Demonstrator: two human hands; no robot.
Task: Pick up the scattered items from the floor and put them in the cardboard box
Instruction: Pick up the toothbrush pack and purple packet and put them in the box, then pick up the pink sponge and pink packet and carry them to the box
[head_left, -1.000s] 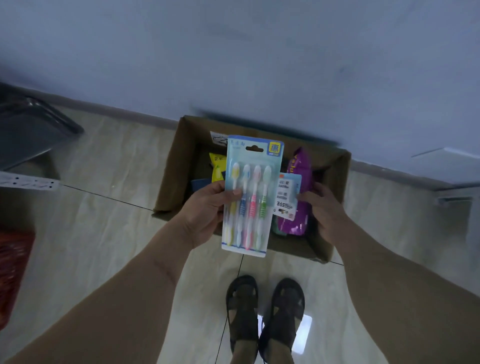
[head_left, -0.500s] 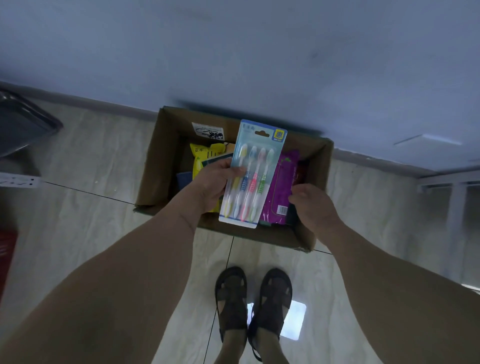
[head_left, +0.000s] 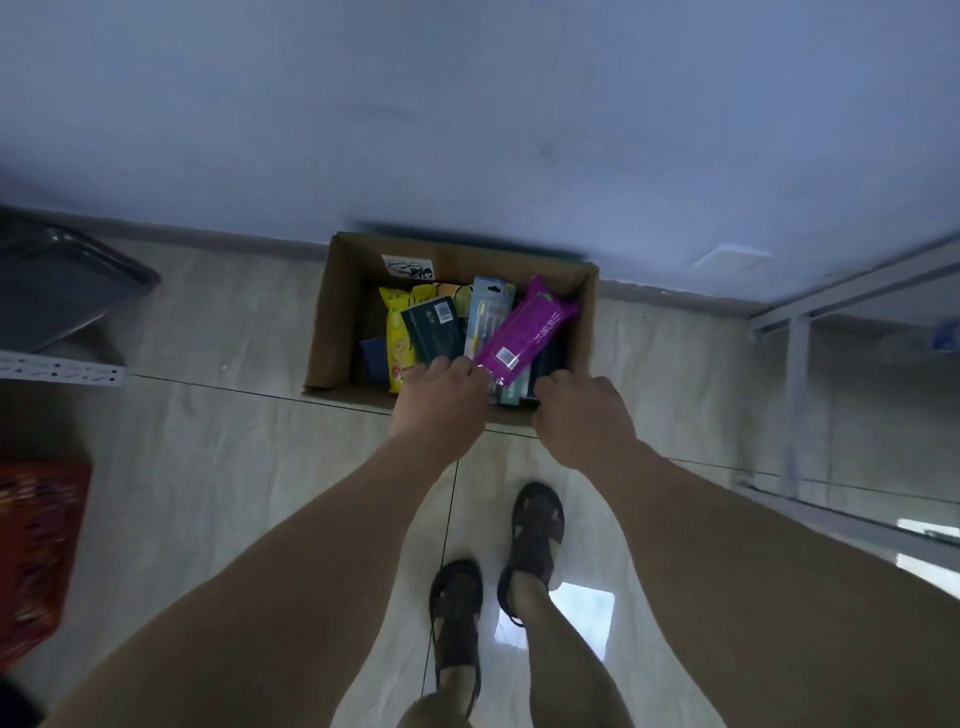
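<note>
An open cardboard box (head_left: 332, 312) stands on the tiled floor against the wall. Inside it lie a yellow snack bag (head_left: 400, 332), a dark green packet (head_left: 434, 332), a purple pack (head_left: 527, 332) and the toothbrush pack (head_left: 488, 306), which is tucked partly under the purple pack. My left hand (head_left: 441, 402) reaches over the box's near wall, fingers curled on the toothbrush pack's lower end. Beside it, my right hand (head_left: 584, 415) hovers over the near wall with fingers curled; I see nothing in it.
A grey metal tray (head_left: 57, 291) and a white power strip (head_left: 62, 370) lie at the left, with a red basket (head_left: 36, 545) below them. A metal frame (head_left: 800, 395) stands at the right. My sandalled feet (head_left: 498, 577) are just before the box.
My left hand has lowered the toothbrush pack from above the box down into it, under the purple pack. My right hand has drawn back to the box's near wall.
</note>
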